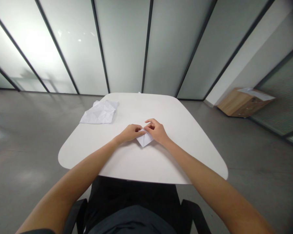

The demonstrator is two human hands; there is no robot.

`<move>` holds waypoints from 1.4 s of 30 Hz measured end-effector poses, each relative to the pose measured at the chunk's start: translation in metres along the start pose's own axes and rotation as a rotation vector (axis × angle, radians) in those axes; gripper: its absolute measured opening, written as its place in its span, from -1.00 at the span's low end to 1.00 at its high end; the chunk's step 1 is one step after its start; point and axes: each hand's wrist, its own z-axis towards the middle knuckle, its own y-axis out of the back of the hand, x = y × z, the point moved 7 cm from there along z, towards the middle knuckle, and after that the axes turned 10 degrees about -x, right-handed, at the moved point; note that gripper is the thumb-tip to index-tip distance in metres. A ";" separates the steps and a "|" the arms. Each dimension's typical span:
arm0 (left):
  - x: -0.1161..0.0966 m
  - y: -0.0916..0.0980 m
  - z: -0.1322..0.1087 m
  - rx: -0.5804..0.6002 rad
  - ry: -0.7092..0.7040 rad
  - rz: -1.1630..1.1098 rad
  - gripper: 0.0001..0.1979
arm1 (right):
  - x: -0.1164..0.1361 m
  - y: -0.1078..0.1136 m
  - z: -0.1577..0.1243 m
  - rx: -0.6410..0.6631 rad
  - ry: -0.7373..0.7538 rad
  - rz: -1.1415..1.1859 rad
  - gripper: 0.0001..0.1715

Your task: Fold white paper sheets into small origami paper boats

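A small folded piece of white paper [144,140] is between my hands over the middle of the table, with one corner pointing toward me and a crease down its centre. My left hand [133,132] pinches its left side, the thumb lying across the upper part. From the right, my right hand [156,129] grips the upper right of the paper between thumb and fingers. The fingertips of both hands nearly meet at the top of the paper. My hands cover part of its upper edges.
Creased white paper sheets [100,112] lie at the table's far left edge. The white table [141,169] has rounded corners. A wooden cabinet [244,103] with a paper on top stands at the right by the wall. Frosted glass panels [122,45] rise behind the table.
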 end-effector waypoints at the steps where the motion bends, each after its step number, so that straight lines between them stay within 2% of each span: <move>1: 0.000 0.000 0.000 0.011 0.011 -0.021 -0.56 | 0.001 0.000 -0.001 -0.002 0.003 -0.002 -0.67; 6: -0.003 0.003 -0.002 0.015 0.052 -0.099 -0.56 | 0.003 0.000 -0.002 0.001 0.033 -0.006 -0.65; 11: -0.002 0.007 -0.002 -0.021 0.034 -0.120 -0.54 | 0.003 0.001 -0.003 0.018 0.098 -0.144 -0.66; 17: 0.001 0.007 -0.001 -0.037 0.038 -0.164 -0.53 | 0.008 0.003 -0.004 0.010 0.119 -0.161 -0.69; 22: 0.013 0.008 -0.001 -0.055 0.144 -0.275 -0.54 | 0.010 0.003 -0.004 0.051 0.155 -0.242 -0.64; 29: 0.015 0.009 0.001 -0.076 0.183 -0.330 -0.51 | 0.005 0.004 -0.004 0.063 0.096 -0.151 -0.62; 36: 0.020 0.012 0.001 -0.142 0.218 -0.367 -0.50 | -0.004 0.002 -0.004 0.115 -0.026 -0.027 -0.58; 39: 0.021 0.012 0.002 -0.153 0.217 -0.354 -0.50 | -0.004 0.003 -0.004 0.097 -0.040 0.005 -0.60; 42: 0.022 0.012 0.002 -0.160 0.217 -0.349 -0.49 | -0.003 0.000 -0.007 0.139 -0.051 0.045 -0.54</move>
